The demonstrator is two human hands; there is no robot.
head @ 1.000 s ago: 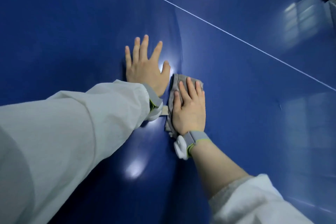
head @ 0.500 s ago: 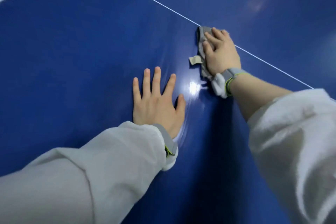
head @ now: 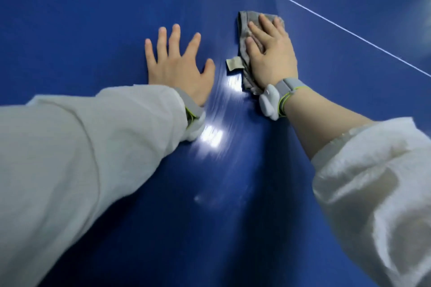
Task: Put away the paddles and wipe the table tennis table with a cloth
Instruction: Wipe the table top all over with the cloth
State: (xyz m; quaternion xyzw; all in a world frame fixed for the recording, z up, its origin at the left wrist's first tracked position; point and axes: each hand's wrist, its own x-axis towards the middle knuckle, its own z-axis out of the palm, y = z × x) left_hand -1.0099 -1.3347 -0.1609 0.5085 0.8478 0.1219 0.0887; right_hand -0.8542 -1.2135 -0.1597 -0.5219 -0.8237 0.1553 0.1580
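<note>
Fingers (head: 265, 25) of my right hand (head: 271, 58) lie nearly straight, pressing the grey cloth (head: 247, 32) flat on the blue desk (head: 81, 18) near its white line (head: 326, 20); my left hand (head: 177, 65) rests beside it, fingers spread, holding nothing. I judge the cloth soft, light and quick to bunch, best driven under a flat palm. No paddles or containers show.

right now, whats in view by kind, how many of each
hands: 2, left hand flat on the table, right hand pressing the cloth
cloths: 1, grey cloth
wristbands: 2, left wristband and right wristband
paddles: 0 in view
total: 5
</note>
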